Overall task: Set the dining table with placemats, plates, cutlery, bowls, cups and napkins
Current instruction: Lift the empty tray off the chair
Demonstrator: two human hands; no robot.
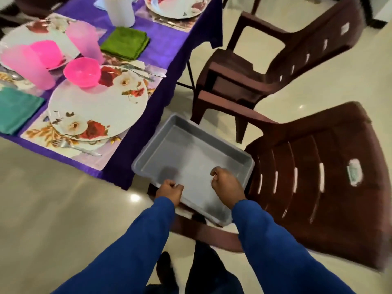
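Grey plastic rectangular tray (191,145) sits on brown plastic chair (318,187); your L hand (169,188) & R hand (224,179) fisted over it, gripping nothing.

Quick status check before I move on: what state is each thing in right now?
Grey tray: empty, resting on a brown chair.
Left hand: curled at the tray's near rim.
Right hand: curled over the tray.
Nearest plate: bare, on its placemat.
Pink bowl: upright, empty.
Green napkin: folded.
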